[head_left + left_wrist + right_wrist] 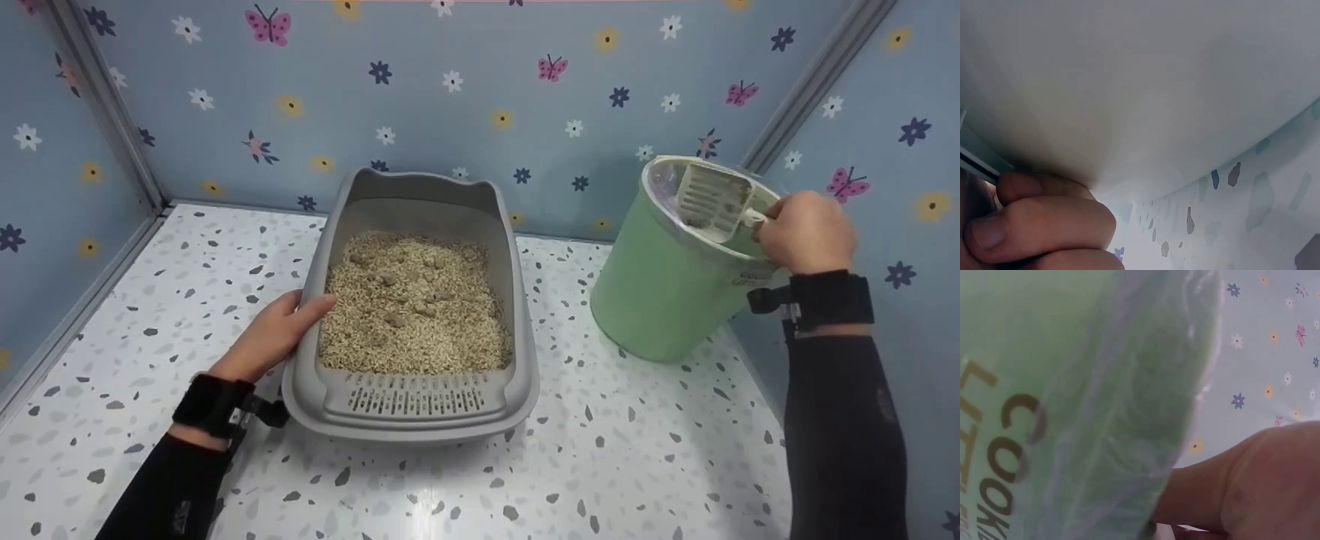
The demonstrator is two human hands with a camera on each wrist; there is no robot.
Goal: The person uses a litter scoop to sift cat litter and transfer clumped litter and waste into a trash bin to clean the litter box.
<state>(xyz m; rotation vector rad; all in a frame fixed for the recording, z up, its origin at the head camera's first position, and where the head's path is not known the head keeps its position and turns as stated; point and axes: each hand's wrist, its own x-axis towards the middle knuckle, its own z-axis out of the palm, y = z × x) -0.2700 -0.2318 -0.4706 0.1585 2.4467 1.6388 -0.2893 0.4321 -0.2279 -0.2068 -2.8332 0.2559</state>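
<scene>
A grey litter box holds tan pellet litter with several darker clumps on top. My left hand grips the box's left rim, thumb over the edge; the left wrist view shows its fingers curled beneath the rim against the outer wall. My right hand holds a pale slotted litter scoop by its handle, tilted over the mouth of a green bin. In the right wrist view the bin's wall and clear liner hide most of the scoop. Whether the scoop touches the bin cannot be told.
A clear plastic liner folds over the bin's rim, and the bin leans against the right wall. Flower-patterned panels enclose the back and sides. The speckled white floor extends around the box and bin.
</scene>
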